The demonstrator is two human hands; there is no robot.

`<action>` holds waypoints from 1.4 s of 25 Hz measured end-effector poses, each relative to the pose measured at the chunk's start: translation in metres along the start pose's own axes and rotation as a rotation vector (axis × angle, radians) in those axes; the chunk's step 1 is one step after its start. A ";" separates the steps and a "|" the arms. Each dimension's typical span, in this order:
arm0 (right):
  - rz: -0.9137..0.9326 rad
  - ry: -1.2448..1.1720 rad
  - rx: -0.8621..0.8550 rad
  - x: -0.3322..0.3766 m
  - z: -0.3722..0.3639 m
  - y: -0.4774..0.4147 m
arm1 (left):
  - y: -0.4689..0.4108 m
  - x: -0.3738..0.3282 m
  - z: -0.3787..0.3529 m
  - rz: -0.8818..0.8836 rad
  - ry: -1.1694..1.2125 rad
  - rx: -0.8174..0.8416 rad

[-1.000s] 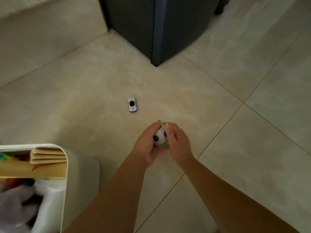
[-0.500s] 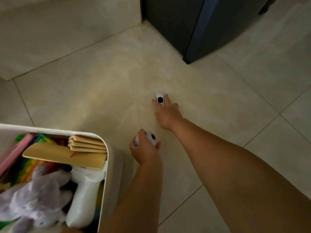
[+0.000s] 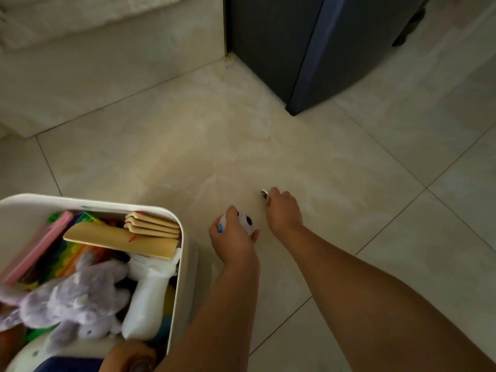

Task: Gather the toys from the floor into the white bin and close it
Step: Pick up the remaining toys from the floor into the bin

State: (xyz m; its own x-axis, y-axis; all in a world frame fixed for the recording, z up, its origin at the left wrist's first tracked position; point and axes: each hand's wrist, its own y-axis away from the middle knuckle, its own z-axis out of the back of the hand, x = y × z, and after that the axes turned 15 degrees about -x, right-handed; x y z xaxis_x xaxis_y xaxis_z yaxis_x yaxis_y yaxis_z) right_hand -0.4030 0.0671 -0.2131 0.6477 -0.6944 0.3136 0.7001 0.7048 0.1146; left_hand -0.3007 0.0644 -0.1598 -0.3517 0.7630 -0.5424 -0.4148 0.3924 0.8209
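The white bin (image 3: 185, 253) is nearly full, its lid unseen. A spotted ball (image 3: 245, 222) is clasped in the left hand (image 3: 236, 237); the toy car (image 3: 264, 194) is pinched at the right hand (image 3: 283, 210) fingertips. Judged remaining: 2 drops, then closing.

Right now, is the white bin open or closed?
Open. The bin has no lid on it; a purple plush and wooden boards show inside.

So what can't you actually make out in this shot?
Head view only:
- Toy car: nearly all hidden inside the right hand.
- Ball: partly covered by the left hand.
- Bin: cut off by the left and bottom edges; no lid in view.
- Bin's lower contents: buried under the plush.
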 end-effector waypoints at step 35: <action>-0.007 -0.722 0.340 0.246 0.108 0.275 | -0.011 -0.161 0.383 -0.841 -0.613 0.119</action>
State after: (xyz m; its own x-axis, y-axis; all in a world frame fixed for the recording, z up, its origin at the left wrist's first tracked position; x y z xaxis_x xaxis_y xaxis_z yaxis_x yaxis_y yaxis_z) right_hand -0.0833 0.1058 -0.0021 0.2070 -0.5154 0.8315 0.4978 0.7872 0.3640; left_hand 0.0822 0.1336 -0.0131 0.5115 0.3375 -0.7902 -0.2312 0.9398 0.2517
